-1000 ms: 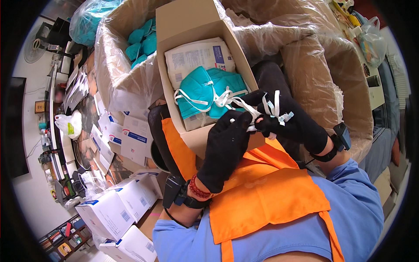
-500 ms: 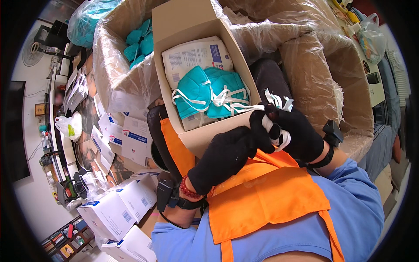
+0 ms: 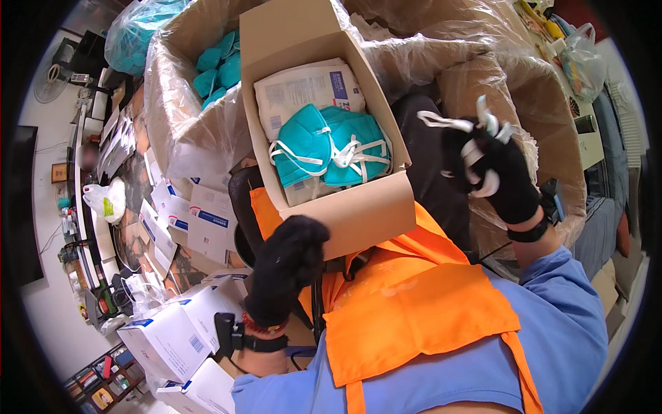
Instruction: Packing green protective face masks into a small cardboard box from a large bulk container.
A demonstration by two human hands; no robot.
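Gripping white elastic straps (image 3: 441, 123) at frame right, right hand (image 3: 500, 172); left hand (image 3: 289, 265) clasps the cardboard box (image 3: 365, 210) of teal respirator masks (image 3: 331, 148).

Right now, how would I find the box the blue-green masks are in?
Find the orange apron. Just above it, on the lap, sits an open brown cardboard box holding teal masks with white straps. Unlike the big plastic-lined cartons behind, it is small and unlined.

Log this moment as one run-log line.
left hand: supports cardboard box | right hand: grips white straps, raised | box: teal masks, paper sheet
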